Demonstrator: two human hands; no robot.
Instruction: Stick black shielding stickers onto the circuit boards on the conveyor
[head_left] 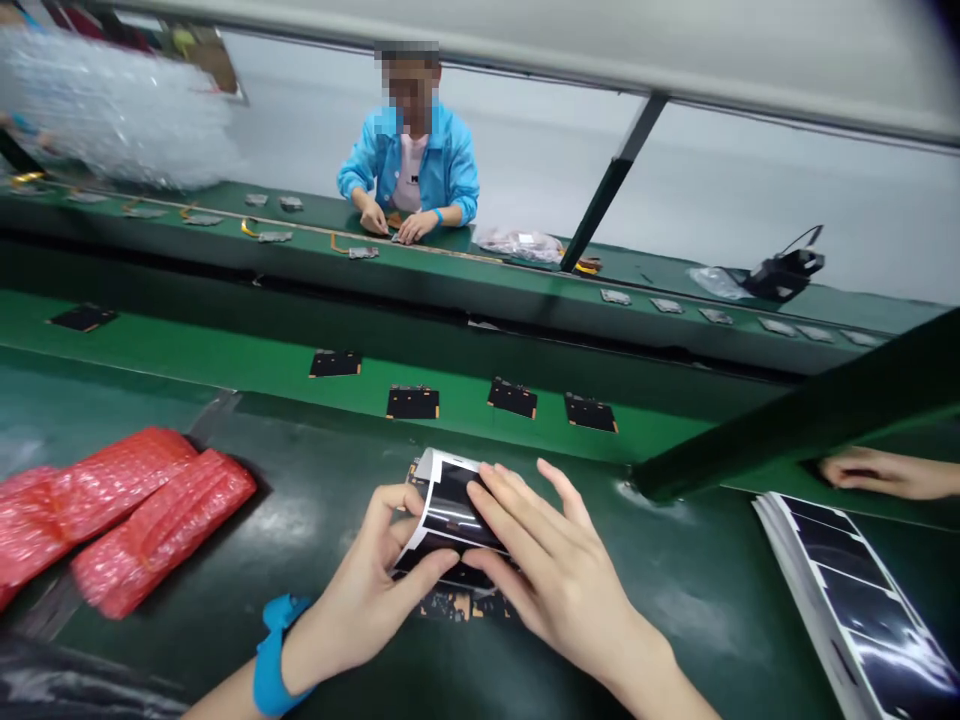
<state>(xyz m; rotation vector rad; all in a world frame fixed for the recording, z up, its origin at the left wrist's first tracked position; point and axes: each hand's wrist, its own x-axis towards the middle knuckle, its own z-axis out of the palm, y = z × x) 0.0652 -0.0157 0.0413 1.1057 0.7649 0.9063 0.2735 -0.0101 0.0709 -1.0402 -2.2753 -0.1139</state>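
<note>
Between my hands, just above the green bench, is a white-edged sheet of glossy black stickers [450, 500], bent into a curve. My left hand [390, 570], with a blue wristband [279, 655], closes on its left edge, thumb in front and fingers behind. My right hand [555, 560] grips its right side, the long fingers flat over the black face and the thumb at the lower edge. Under the sheet, a dark circuit board [461, 605] with copper-coloured patches partly shows; the sheet and hands hide the rest.
Red bubble-wrap packs [165, 530] lie at left, a stack of black sticker sheets [847, 590] at right. Several black boards [412, 402] sit on the bright green strip ahead. A green post [787, 410] slants at right, near another person's hand [885, 472]. A co-worker [420, 170] sits opposite.
</note>
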